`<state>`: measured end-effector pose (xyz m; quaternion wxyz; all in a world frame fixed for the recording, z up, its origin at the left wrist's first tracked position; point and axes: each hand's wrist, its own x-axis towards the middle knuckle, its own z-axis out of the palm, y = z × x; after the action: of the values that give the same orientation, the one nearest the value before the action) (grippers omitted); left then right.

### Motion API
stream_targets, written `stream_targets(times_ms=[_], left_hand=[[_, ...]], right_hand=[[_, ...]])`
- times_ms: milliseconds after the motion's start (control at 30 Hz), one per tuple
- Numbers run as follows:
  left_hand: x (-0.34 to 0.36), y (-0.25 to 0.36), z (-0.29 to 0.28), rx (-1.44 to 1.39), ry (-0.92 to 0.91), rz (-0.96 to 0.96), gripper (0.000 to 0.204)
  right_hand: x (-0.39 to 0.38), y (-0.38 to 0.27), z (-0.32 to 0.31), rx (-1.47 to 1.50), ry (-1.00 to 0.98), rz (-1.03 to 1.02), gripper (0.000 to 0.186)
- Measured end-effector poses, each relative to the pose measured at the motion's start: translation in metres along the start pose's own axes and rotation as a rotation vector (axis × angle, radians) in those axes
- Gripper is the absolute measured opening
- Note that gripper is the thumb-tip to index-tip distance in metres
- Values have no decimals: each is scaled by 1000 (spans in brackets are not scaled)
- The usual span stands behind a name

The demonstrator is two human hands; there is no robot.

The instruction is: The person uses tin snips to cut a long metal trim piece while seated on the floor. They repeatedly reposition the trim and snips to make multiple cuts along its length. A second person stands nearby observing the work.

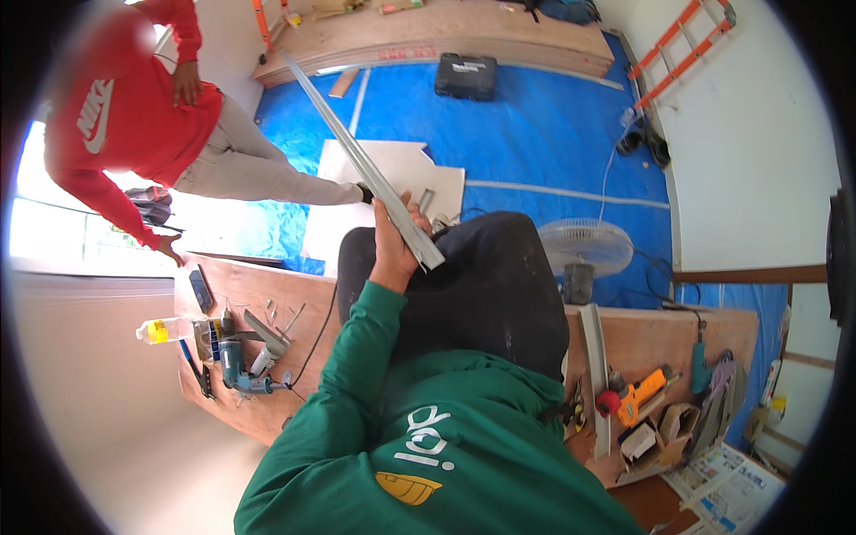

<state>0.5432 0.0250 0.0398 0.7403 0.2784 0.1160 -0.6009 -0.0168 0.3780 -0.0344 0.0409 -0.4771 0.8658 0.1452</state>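
Note:
In the head view, my left hand [396,241] is closed around the near end of a long grey metal channel [349,147], which rises diagonally away from me over my dark-clad lap [450,316]. My right hand is out of sight. To my left, a wooden board [303,343] holds a teal power drill [234,364], a plastic bottle [153,330], a phone [200,290] and loose small pieces. On the board to my right, a shorter metal profile [593,357] lies beside an orange tool [637,392], an open cardboard box [678,423] and another teal tool [700,366].
A person in a red top [152,125] stands at upper left, a hand near the left board. Ahead are a blue floor sheet [544,134], white cut panels [325,218], a black case [465,77], stacked plywood [374,40], an orange ladder [673,62] and a fan [584,245].

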Motion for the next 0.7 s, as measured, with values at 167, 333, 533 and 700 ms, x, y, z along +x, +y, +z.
stream_targets(times_ms=[167,333,533,700], left_hand=[[-26,22,-9,281,176,209,39],[-74,94,-23,385,53,217,11],[-169,154,-11,538,39,145,6],[-291,133,-6,661,175,140,10]], right_hand=[[48,-66,-134,62,-211,-238,76],[128,-221,-234,674,-59,-748,82],[89,-501,-284,1074,-733,-1152,75],[-50,-663,-268,1056,-1809,-966,111]])
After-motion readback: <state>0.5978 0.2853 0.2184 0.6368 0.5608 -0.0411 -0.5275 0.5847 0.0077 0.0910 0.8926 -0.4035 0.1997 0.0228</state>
